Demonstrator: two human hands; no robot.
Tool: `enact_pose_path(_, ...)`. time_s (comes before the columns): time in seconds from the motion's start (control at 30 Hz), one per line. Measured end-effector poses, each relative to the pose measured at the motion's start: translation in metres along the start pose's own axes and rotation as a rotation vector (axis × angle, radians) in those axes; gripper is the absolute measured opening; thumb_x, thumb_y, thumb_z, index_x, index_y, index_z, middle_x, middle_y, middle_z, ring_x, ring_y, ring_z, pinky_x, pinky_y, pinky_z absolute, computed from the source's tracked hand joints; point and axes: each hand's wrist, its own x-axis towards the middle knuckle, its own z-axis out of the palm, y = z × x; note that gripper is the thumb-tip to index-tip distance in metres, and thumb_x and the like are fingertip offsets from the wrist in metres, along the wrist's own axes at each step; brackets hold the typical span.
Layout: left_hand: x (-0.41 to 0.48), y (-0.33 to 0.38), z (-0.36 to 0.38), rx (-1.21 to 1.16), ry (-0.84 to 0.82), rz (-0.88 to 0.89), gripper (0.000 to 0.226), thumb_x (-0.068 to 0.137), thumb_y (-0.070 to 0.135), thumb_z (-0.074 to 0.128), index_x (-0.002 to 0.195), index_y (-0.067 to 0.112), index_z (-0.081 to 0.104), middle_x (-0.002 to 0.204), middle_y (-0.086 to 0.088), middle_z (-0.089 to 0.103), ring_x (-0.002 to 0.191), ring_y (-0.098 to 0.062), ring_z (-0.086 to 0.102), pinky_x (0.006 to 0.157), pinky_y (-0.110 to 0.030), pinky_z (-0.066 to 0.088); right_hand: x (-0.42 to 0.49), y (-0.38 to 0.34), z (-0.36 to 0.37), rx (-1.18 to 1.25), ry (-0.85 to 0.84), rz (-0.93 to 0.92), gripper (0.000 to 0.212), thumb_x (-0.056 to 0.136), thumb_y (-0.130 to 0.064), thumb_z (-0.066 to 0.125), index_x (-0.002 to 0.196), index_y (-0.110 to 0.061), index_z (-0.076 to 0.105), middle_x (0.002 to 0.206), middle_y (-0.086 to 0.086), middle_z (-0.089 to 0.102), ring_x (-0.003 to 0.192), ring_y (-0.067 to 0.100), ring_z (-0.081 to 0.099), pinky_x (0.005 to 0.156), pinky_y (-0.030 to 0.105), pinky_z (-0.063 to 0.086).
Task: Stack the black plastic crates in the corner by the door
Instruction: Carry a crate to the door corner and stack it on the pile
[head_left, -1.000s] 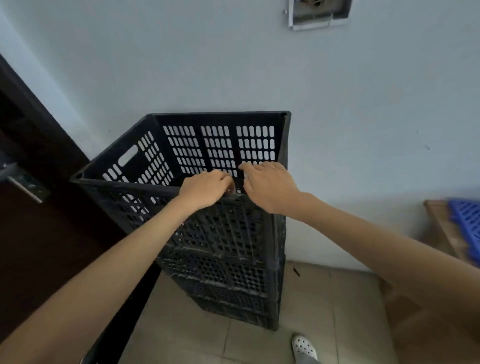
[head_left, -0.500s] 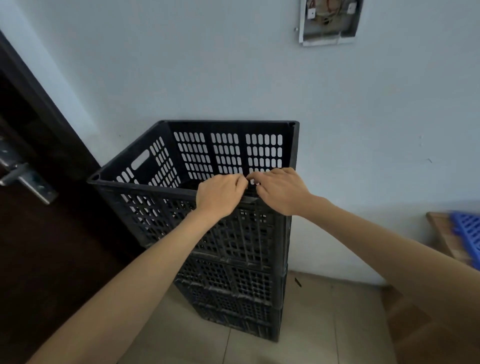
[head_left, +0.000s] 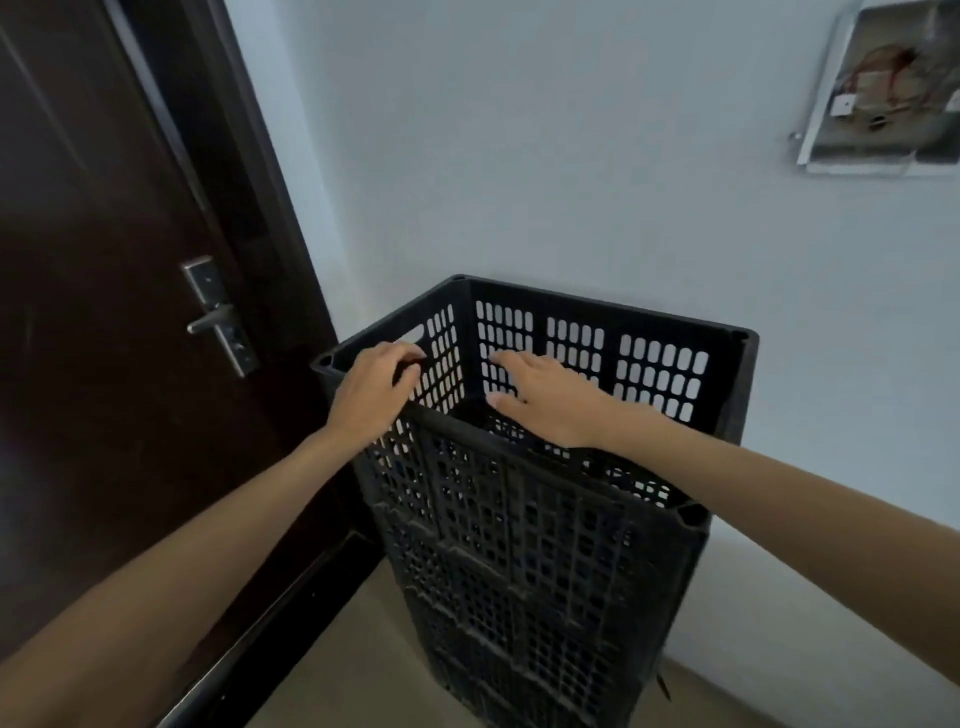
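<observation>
Head view | my left hand (head_left: 371, 392) curls over the top crate (head_left: 545, 395) rim near its handle slot | right hand (head_left: 545, 397) spread flat, gripping nothing | crate likely light, stiff; hold by slots.

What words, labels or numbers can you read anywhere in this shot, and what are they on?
None can be read.
Top crate: plain black plastic, no label showing.
Door handle plate: bare metal, no marking visible.
Open wall box: wiring and small white parts inside, too blurred to show any print.
</observation>
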Motion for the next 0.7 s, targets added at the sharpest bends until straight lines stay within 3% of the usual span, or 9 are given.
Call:
enact_pose_path(0.1,0.005,-0.035,-0.012,0.050,0.033,-0.088,0.030,0.097,0.022,0.052,0.126,0.021,0.056,0.131,-0.004,0.054,0.127,-0.023,0.047,0.107,-0.044,0.039,0.039,-0.034,0.017,-0.088,-0.005,-0.178,0.065,0.100,-0.044,0.035,0.153,-0.013,0.013,0.157,0.008,0.023,0.145,0.029,0.022,0.115,0.046,0.027)
enact_pose_path(0.23,0.025,-0.062,-0.028,0.103,-0.014,-0.136,0.039,0.098,0.022,0.052,0.136,0.017,0.048,0.139,-0.006,0.047,0.129,-0.024,0.044,0.107,-0.042,0.040,0.095,-0.057,0.032,-0.173,0.017,-0.302,0.067,0.100,-0.042,0.034,0.153,-0.010,0.009,0.160,0.009,0.016,0.147,0.028,0.017,0.116,0.046,0.024)
enact_pose_path(0.4,0.067,-0.090,-0.019,0.221,-0.150,-0.048,0.059,0.095,0.028,0.058,0.147,0.012,0.035,0.151,-0.009,0.037,0.139,-0.025,0.037,0.113,-0.040,0.034,0.166,-0.053,0.036,-0.187,0.012,-0.247,0.077,0.094,-0.022,0.048,0.153,-0.007,0.003,0.161,0.013,0.007,0.149,0.030,0.007,0.119,0.045,0.016)
enact_pose_path(0.57,0.118,-0.117,0.001,0.239,-0.330,-0.024,0.082,0.094,0.038,0.058,0.155,0.009,0.011,0.163,-0.010,0.013,0.150,-0.024,0.014,0.120,-0.041,0.020,0.237,-0.031,0.052,-0.249,-0.072,-0.121,0.085,0.093,-0.024,0.050,0.152,-0.003,-0.007,0.161,0.015,-0.006,0.149,0.030,-0.005,0.122,0.044,0.008)
enact_pose_path(0.7,0.163,-0.126,0.017,0.113,-0.483,0.006,0.094,0.092,0.044,0.059,0.155,0.007,0.001,0.164,-0.010,0.002,0.151,-0.023,0.004,0.123,-0.038,0.009,0.288,-0.015,0.062,-0.314,-0.082,-0.050,0.089,0.092,-0.025,0.053,0.152,-0.003,-0.010,0.161,0.016,-0.011,0.149,0.030,-0.009,0.121,0.045,0.002)
